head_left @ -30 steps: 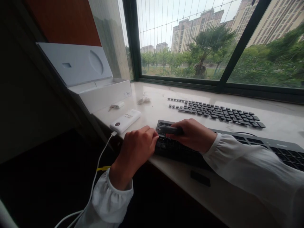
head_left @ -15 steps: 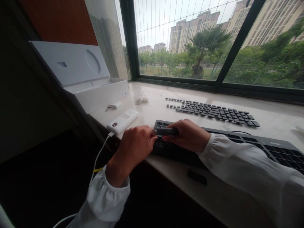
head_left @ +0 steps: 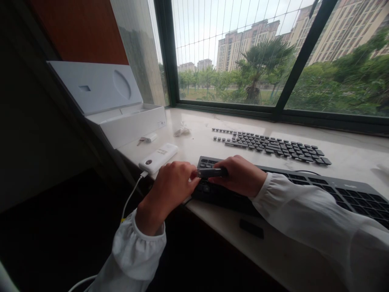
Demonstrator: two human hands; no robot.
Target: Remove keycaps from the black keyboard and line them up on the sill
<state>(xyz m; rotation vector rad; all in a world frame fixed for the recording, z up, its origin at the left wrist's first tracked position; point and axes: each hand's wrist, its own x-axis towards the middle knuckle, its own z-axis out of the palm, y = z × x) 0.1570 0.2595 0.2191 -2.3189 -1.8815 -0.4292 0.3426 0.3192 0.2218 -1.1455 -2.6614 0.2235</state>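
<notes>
A black keyboard with its keycaps removed lies along the front of a pale stone sill. My right hand is closed around a dark, slim bar-shaped tool, held over the keyboard's left end. My left hand is curled at that same left corner, fingertips touching the tool's tip; what it pinches is hidden. Several loose black keycaps are laid out in rows behind the keyboard.
An open white box stands at the sill's left end. A white power bank with a white cable lies near my left hand. A small black piece sits by the front edge. A window runs behind.
Both hands stay at the keyboard's left end. The tool's tip has shifted slightly left toward my left fingers. The camera view has drifted a little.
</notes>
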